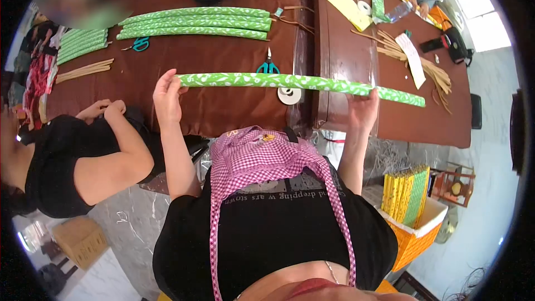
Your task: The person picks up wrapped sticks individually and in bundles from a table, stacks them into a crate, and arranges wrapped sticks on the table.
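A brown-covered table [214, 58] spans the far side of the view, with a seated co-worker [56, 161] in black to the left. Beyond the right elbow stands an orange basket [415, 245] with a white lining, holding upright yellow and green rolls [407, 198]. On the table, a row of green leaf-print rolls [195, 23] lies at the far left, and a loose bundle of tan strips [437, 78] at the right. Between them, nearer the person, one long green leaf-print tube [317, 83] is held level above the tabletop. The left hand [169, 95] pinches its left end; the right hand [363, 108] grasps it short of the right end, which juts past. Just beyond the tube lie teal-handled scissors [268, 66]; a white tape roll [289, 97] shows partly beneath it.
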`<control>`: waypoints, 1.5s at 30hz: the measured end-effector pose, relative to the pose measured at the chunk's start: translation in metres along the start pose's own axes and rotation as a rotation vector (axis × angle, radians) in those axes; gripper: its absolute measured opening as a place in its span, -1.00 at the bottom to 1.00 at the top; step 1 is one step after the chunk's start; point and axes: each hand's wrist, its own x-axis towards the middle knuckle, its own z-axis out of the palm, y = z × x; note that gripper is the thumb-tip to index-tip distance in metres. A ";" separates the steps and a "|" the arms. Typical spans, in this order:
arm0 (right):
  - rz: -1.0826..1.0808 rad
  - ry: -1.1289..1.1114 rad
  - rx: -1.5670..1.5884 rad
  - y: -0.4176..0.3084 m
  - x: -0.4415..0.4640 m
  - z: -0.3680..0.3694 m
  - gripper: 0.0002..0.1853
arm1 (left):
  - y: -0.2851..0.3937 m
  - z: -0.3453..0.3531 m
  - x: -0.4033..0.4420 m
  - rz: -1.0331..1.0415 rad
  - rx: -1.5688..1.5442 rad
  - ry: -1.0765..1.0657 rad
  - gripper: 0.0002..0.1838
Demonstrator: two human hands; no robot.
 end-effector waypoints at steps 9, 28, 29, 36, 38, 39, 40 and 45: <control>0.027 -0.080 0.018 0.001 -0.008 0.000 -0.73 | 0.015 0.000 0.000 -0.087 -0.265 -0.042 -0.73; 0.042 -0.001 0.020 0.014 -0.005 -0.010 -0.74 | -0.002 0.003 -0.008 -0.280 -0.428 -0.104 -0.73; 0.040 0.009 0.004 0.015 -0.006 -0.009 -0.74 | -0.005 0.001 -0.008 -0.278 -0.441 -0.091 -0.74; 0.083 -0.053 -0.035 0.019 -0.007 -0.008 -0.71 | -0.011 -0.003 -0.002 -0.214 -0.484 -0.038 -0.75; 0.105 -0.081 -0.041 0.020 -0.009 -0.006 -0.69 | -0.009 -0.003 -0.003 -0.195 -0.499 -0.029 -0.74; 0.089 -0.100 -0.080 0.020 -0.011 -0.004 -0.68 | -0.007 -0.002 -0.003 -0.185 -0.501 -0.011 -0.73; 0.075 -0.118 -0.118 0.020 -0.013 -0.001 -0.66 | -0.004 -0.001 -0.004 -0.172 -0.507 -0.001 -0.73; 0.079 -0.128 -0.110 0.017 -0.020 0.006 -0.74 | 0.009 0.004 -0.009 -0.138 -0.522 0.007 -0.78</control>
